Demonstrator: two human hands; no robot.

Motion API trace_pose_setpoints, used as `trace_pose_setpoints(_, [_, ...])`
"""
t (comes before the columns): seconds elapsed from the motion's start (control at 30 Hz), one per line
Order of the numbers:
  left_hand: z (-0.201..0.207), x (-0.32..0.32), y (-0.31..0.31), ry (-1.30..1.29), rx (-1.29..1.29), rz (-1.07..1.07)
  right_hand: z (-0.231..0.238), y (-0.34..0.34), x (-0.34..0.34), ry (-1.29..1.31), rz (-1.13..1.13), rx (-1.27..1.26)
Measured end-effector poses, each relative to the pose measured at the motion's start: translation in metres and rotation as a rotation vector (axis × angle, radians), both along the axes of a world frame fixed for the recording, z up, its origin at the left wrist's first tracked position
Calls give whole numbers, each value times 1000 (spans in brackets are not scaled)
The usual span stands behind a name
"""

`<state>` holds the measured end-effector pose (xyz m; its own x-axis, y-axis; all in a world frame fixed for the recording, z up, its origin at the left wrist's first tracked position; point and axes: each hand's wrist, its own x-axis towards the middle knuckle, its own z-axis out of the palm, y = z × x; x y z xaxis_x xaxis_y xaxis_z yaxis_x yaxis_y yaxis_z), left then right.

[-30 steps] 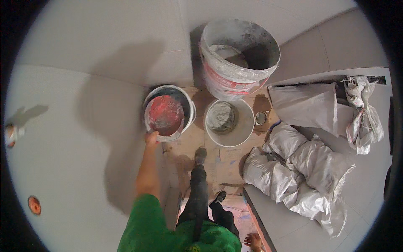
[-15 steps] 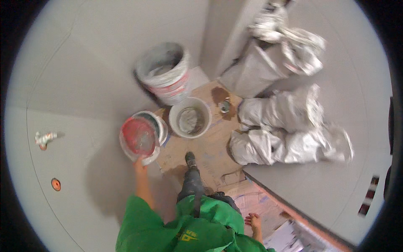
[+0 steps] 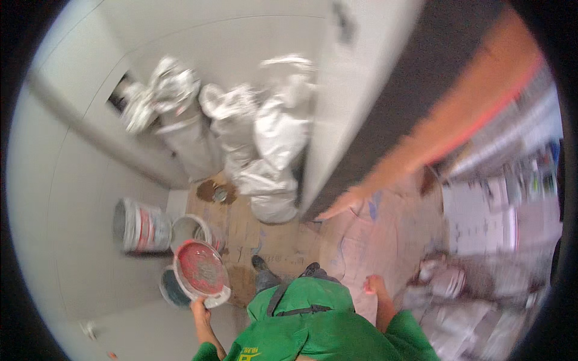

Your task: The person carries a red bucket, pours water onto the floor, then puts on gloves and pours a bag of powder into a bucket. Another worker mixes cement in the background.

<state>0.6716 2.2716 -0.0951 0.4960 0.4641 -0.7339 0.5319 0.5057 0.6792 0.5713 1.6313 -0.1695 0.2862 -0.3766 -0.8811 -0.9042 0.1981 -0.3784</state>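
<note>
Head view: compared with the earlier frame, the scene is turned, and white sacks (image 3: 277, 135) are now at far middle. At left, the left hand (image 3: 200, 307) grips the near rim of a round pan (image 3: 201, 265). Right hand (image 3: 374, 284) has curled fingers; I cannot tell if it holds something. Red print on the large bucket (image 3: 141, 225) is blurred. The pan is red inside, grey-smeared, white-rimmed.

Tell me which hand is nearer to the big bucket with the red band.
Left. The left hand, gripping a red-and-white container, has the big bucket ahead and to its left. The right hand is farther off, well to the right of the big bucket.
</note>
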Motion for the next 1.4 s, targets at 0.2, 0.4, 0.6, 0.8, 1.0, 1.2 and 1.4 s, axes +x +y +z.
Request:
trace_pose_setpoints(0.2, [30, 89, -101, 94, -5, -674, 15, -40, -41, -40, -165, -98])
trace_pose_setpoints(0.4, [20, 163, -241, 38, 155, -1233, 29, -21, -80, -84, -529, -196])
trace_pose_setpoints(0.6, [7, 169, -409, 29, 53, -1639, 10, -9, -149, -133, -746, -137])
trace_pose_setpoints(0.8, [9, 131, -602, -138, -81, -1834, -30, -21, -207, -28, -1048, -51])
trace_pose_setpoints(1.0, [63, 73, -788, -18, -22, -1806, -9, -106, -244, -5, -1157, 27])
trace_pose_setpoints(1.2, [78, 61, -972, -305, -79, -2125, 21, -228, -270, -121, -1289, -194])
trace_pose_setpoints(1.4, [116, 63, -1142, -390, -10, -2092, 2, -328, -284, -116, -1453, -249])
